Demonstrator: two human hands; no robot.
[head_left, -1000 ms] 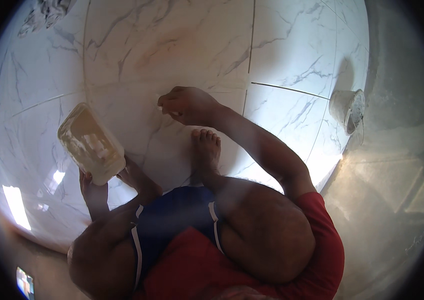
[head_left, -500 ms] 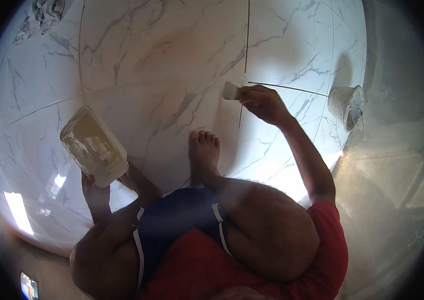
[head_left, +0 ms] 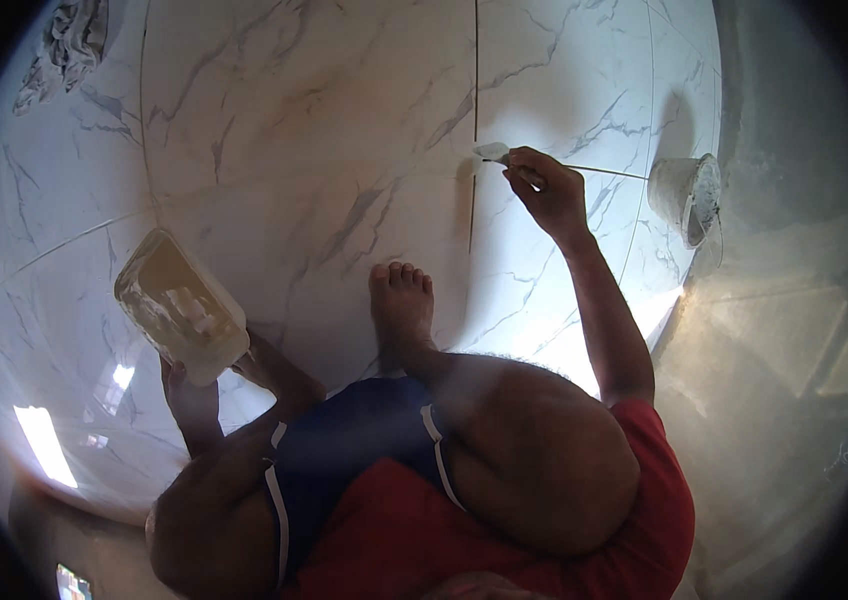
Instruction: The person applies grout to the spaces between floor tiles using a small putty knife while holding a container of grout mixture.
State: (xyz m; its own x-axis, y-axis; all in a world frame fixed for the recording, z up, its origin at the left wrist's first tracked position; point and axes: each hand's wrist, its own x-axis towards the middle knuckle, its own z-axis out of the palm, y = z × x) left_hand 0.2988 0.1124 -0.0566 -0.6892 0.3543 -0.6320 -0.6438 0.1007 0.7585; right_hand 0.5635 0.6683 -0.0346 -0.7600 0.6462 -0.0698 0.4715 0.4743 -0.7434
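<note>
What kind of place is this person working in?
Probably a room being tiled or finished: a floor of large marble-look tiles, the right hand pressing a small pale tool at a tile joint, the left hand holding a tub, a bucket nearby.

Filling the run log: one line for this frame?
left hand: holds pale rectangular plastic tub | right hand: presses small whitish tool onto joint of white marble floor tiles | grey bucket nearby

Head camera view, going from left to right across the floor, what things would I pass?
Crumpled grey cloth at the far upper left → translucent plastic tub held up by the left hand → bare foot → small pale tool in the right hand, at the tile joint → grey bucket.
</note>
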